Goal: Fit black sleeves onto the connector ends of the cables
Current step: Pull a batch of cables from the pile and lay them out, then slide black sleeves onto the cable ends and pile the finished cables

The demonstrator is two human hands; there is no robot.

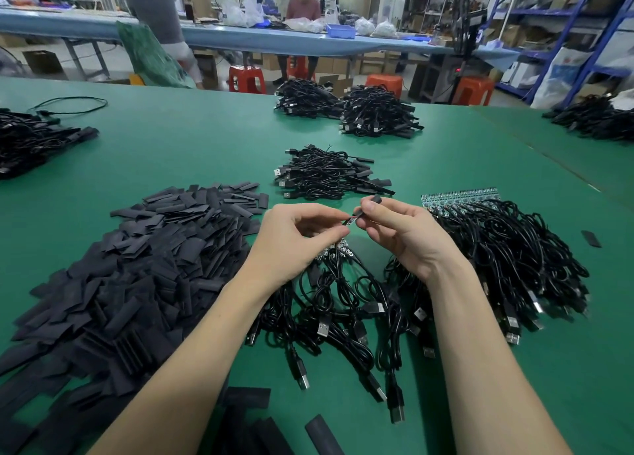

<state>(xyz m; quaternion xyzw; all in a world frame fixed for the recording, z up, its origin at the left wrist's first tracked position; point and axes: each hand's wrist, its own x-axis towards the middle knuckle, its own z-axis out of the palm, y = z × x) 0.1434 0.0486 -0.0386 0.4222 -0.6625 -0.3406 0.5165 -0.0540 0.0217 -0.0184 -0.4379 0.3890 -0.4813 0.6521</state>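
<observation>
Workshop, green matted counter [206,138]. Right hand [401,235] pinches flat black sleeve [372,201]; left hand [295,235] pinches thin black cable's connector end [347,222], touching.

Two hands [298,235] meet at one sleeve [368,204]; left of it one sleeve heap [137,265]; six cable piles [329,176] surround; four red stools [247,78] beyond.

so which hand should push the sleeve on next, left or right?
Right, probably. The right hand already pinches the black sleeve, its open end facing the connector end that the left hand grips. The left looks better kept steadying the cable.
</observation>
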